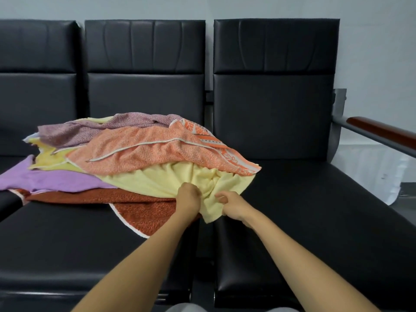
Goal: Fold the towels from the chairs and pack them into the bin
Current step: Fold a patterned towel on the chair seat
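Observation:
A loose heap of towels lies on the middle black chair seat (67, 239). A pale yellow towel (162, 179) spreads under an orange patterned towel (144, 152). A mauve speckled towel (90, 129) lies at the back, a lilac one (45, 179) at the left, and a rust-red one (144, 212) at the bottom. My left hand (188, 199) and my right hand (231, 204) both pinch the yellow towel's near corner, close together. The bin is not in view.
Three black padded chairs stand in a row against a pale wall. The right chair seat (315, 210) is bare. A brown wooden armrest (382, 131) on a grey metal frame runs along the far right.

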